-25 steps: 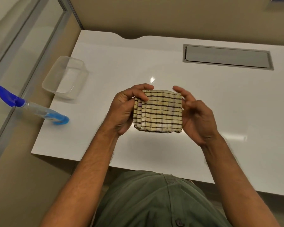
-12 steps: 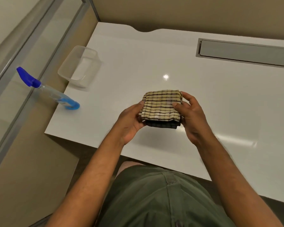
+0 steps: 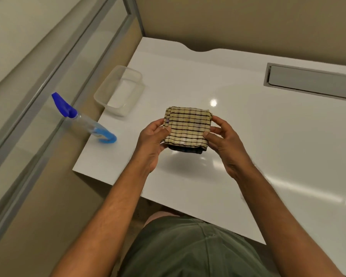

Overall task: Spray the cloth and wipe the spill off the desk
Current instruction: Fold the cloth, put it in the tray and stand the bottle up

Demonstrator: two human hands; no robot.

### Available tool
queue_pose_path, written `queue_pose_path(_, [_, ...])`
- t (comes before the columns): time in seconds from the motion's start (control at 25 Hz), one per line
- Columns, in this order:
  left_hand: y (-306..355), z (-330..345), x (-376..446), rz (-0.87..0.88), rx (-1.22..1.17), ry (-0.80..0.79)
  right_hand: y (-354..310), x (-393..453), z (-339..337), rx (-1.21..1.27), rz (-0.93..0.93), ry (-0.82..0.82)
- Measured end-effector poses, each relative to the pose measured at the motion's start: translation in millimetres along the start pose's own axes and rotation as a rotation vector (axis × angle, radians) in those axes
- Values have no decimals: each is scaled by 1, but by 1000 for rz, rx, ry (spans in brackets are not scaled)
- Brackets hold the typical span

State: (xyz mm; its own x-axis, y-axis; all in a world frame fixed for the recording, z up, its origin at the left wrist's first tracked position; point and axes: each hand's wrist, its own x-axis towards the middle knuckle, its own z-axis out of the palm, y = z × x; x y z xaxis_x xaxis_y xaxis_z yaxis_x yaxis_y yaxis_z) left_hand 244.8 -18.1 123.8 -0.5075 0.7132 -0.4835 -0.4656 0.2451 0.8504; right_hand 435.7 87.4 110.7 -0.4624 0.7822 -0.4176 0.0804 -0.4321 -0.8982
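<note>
Cloth (image 3: 188, 127) now lower, centre frame, pinched between my left hand (image 3: 153, 142) and right hand (image 3: 224, 141). Unsprayed; next, free one hand for the spray bottle (image 3: 84, 118), left of frame.

Woven checked cloth (image 3: 188, 126) above glossy white desk (image 3: 268, 136)

White desk (image 3: 248, 156) bearing spray bottle (image 3: 88, 122) and clear container (image 3: 119, 90).
</note>
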Motion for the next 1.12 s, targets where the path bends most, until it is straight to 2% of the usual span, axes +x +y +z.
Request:
queue_pose_path(0.24, [55,-55,69,116,36,166,-27,76,98,-70,-47,-17])
queue_pose_path(0.64, [120,-99,212,293,130,697,-54,198,242,-189,-27,-49])
queue_pose_path(0.88, [127,-125,269,307,156,791,-45,249,276,-424,-72,-98])
queue_pose_path(1.12, [102,-140,303,239,192,767,-39,279,286,-724,-152,-136])
